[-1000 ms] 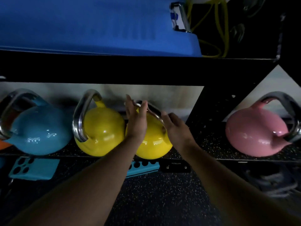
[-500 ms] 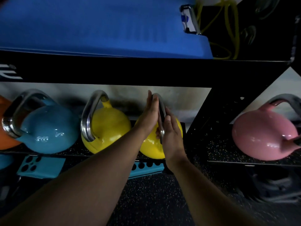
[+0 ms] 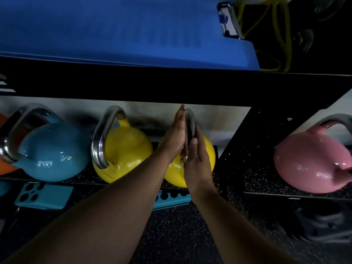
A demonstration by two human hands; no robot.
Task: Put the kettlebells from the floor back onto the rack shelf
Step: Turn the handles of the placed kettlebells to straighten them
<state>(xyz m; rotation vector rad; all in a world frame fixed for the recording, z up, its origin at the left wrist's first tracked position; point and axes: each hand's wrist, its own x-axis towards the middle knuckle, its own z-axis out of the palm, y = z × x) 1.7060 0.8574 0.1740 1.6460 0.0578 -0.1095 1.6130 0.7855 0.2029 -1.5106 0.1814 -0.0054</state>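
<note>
Kettlebell (image 3: 202, 159), yellow, seated on rack shelf (image 3: 247, 180) beside second yellow kettlebell (image 3: 125, 149). Handle (image 3: 190, 126) turned edge-on, loop running front to back. Handle pressed between flattened left hand (image 3: 175, 138) and right hand (image 3: 198, 164); fingers apparently not curled. Left hand reached deeper.

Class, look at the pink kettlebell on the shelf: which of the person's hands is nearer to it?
The right hand. It rests on the right side of a yellow kettlebell's handle, facing the pink kettlebell, well apart. The left hand lies flat on the handle's far side, further away.
</note>
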